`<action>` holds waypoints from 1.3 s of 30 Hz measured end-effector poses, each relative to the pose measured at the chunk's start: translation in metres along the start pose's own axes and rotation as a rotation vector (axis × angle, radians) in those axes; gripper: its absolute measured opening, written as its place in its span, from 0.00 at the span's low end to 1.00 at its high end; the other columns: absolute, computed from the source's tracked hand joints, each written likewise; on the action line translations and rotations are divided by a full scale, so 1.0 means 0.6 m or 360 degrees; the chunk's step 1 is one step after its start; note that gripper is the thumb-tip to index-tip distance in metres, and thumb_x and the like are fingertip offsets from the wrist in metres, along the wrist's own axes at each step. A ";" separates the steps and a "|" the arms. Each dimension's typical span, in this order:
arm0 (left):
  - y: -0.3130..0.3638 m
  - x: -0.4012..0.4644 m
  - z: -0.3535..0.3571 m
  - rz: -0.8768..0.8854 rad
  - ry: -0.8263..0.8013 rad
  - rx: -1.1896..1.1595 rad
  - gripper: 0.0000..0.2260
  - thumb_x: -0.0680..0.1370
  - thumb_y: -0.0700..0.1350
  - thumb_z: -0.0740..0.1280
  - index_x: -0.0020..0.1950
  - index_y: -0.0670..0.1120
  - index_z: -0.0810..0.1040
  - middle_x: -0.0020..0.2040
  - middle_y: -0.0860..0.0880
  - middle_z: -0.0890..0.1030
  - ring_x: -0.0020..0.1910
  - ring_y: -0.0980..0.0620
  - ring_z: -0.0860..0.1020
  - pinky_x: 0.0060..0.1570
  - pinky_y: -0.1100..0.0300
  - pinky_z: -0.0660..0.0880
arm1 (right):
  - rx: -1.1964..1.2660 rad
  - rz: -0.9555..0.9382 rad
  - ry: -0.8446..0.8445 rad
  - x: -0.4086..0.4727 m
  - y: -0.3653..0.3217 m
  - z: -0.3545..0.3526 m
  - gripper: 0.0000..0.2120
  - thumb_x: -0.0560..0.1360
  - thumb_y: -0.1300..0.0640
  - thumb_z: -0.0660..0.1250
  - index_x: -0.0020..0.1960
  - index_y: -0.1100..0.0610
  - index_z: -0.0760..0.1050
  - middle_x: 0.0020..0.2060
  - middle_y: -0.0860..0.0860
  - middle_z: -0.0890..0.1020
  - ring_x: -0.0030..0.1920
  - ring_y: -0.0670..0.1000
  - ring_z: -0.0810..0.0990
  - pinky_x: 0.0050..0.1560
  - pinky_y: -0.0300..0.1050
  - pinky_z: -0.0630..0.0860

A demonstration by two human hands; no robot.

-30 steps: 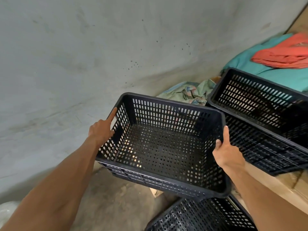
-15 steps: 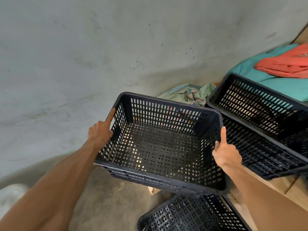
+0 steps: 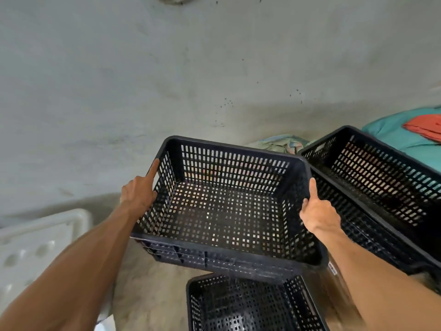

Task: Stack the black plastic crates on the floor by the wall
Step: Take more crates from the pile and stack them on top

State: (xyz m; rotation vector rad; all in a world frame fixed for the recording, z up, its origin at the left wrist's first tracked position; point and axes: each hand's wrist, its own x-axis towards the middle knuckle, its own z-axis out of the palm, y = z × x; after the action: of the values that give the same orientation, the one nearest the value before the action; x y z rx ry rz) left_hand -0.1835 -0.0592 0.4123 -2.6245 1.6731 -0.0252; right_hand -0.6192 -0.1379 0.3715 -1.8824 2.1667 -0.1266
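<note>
I hold an empty black perforated crate in the air, open side up, in front of the grey wall. My left hand grips its left short wall, index finger stretched along the rim. My right hand grips the right short wall, thumb up on the rim. A second black crate sits on the floor directly below the held one. On the right stands a stack of black crates, its top one empty.
A white plastic tray with round hollows lies at the lower left. Crumpled cloth lies at the foot of the wall behind the crates. A teal bundle with an orange cloth on it sits at the far right.
The view has tilted and shifted, so the floor crate below shows more and a white tray has come into sight at left. Both hands keep the same grip on the held crate.
</note>
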 end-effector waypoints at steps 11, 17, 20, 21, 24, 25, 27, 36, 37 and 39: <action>-0.039 -0.231 0.055 -0.0228 -0.0052 -0.0181 0.50 0.76 0.37 0.71 0.79 0.62 0.35 0.34 0.47 0.78 0.29 0.50 0.78 0.31 0.53 0.81 | -0.0104 -0.0241 -0.0025 -0.085 0.056 0.003 0.31 0.84 0.48 0.49 0.80 0.44 0.36 0.36 0.55 0.77 0.37 0.57 0.77 0.42 0.51 0.74; -0.041 -0.351 0.101 -0.0246 -0.0133 -0.0129 0.50 0.77 0.42 0.70 0.77 0.62 0.30 0.39 0.45 0.83 0.32 0.49 0.79 0.40 0.48 0.81 | -0.0172 -0.0278 0.0000 -0.178 0.117 0.033 0.31 0.84 0.48 0.51 0.81 0.46 0.38 0.51 0.61 0.81 0.49 0.63 0.81 0.49 0.55 0.76; -0.028 -0.414 0.109 -0.0290 -0.0186 -0.0135 0.46 0.79 0.43 0.68 0.79 0.60 0.34 0.41 0.43 0.80 0.34 0.46 0.77 0.39 0.51 0.78 | -0.0282 -0.0312 0.0024 -0.210 0.156 0.056 0.31 0.83 0.48 0.50 0.81 0.47 0.39 0.54 0.61 0.81 0.51 0.62 0.81 0.51 0.54 0.77; -0.021 -0.430 0.111 -0.0289 -0.0214 -0.0147 0.46 0.79 0.43 0.68 0.79 0.59 0.34 0.39 0.44 0.79 0.34 0.46 0.76 0.38 0.51 0.77 | -0.0337 -0.0299 0.0026 -0.218 0.170 0.065 0.31 0.83 0.47 0.49 0.81 0.47 0.38 0.53 0.61 0.81 0.52 0.62 0.80 0.52 0.55 0.78; -0.002 -0.461 0.138 -0.0290 -0.0267 -0.0176 0.45 0.79 0.44 0.67 0.79 0.59 0.34 0.38 0.45 0.77 0.33 0.46 0.75 0.37 0.52 0.75 | -0.0286 -0.0361 0.0079 -0.226 0.211 0.091 0.32 0.80 0.48 0.52 0.80 0.49 0.44 0.56 0.62 0.80 0.52 0.64 0.80 0.50 0.57 0.79; 0.004 -0.467 0.151 -0.0305 -0.0278 -0.0177 0.45 0.79 0.44 0.67 0.80 0.59 0.34 0.39 0.45 0.78 0.33 0.47 0.74 0.37 0.53 0.74 | -0.0241 -0.0386 0.0084 -0.226 0.220 0.097 0.31 0.79 0.49 0.54 0.80 0.49 0.46 0.57 0.63 0.80 0.51 0.65 0.81 0.48 0.57 0.78; 0.016 -0.476 0.181 -0.0329 -0.0279 -0.0178 0.45 0.78 0.45 0.67 0.80 0.59 0.35 0.41 0.43 0.80 0.34 0.46 0.75 0.36 0.53 0.73 | -0.0213 -0.0409 0.0065 -0.220 0.229 0.105 0.31 0.79 0.51 0.55 0.80 0.49 0.47 0.59 0.63 0.79 0.52 0.65 0.81 0.49 0.58 0.78; 0.084 -0.467 0.291 -0.0412 -0.0342 -0.0225 0.47 0.78 0.44 0.68 0.79 0.60 0.33 0.32 0.47 0.74 0.28 0.48 0.74 0.32 0.54 0.72 | -0.0409 -0.0261 -0.0093 -0.146 0.274 0.167 0.31 0.83 0.47 0.50 0.80 0.44 0.37 0.52 0.65 0.82 0.49 0.64 0.81 0.48 0.54 0.74; 0.093 -0.466 0.297 -0.0423 -0.0349 -0.0206 0.47 0.78 0.44 0.68 0.79 0.60 0.33 0.31 0.48 0.73 0.27 0.48 0.73 0.31 0.54 0.71 | -0.0410 -0.0250 -0.0126 -0.142 0.280 0.175 0.31 0.83 0.47 0.49 0.80 0.44 0.36 0.52 0.65 0.82 0.49 0.64 0.81 0.48 0.53 0.73; 0.108 -0.473 0.312 -0.0439 -0.0375 -0.0160 0.46 0.79 0.45 0.68 0.79 0.59 0.33 0.29 0.49 0.70 0.25 0.50 0.71 0.28 0.55 0.67 | -0.0435 -0.0236 -0.0164 -0.145 0.290 0.182 0.31 0.84 0.47 0.48 0.80 0.44 0.34 0.52 0.64 0.82 0.50 0.64 0.81 0.46 0.52 0.70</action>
State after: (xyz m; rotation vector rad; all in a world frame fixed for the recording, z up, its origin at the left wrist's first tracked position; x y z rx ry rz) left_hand -0.3567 0.1736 0.2236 -2.7788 1.2639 0.3558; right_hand -0.7473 -0.0138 0.2374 -2.1437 2.0610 0.2452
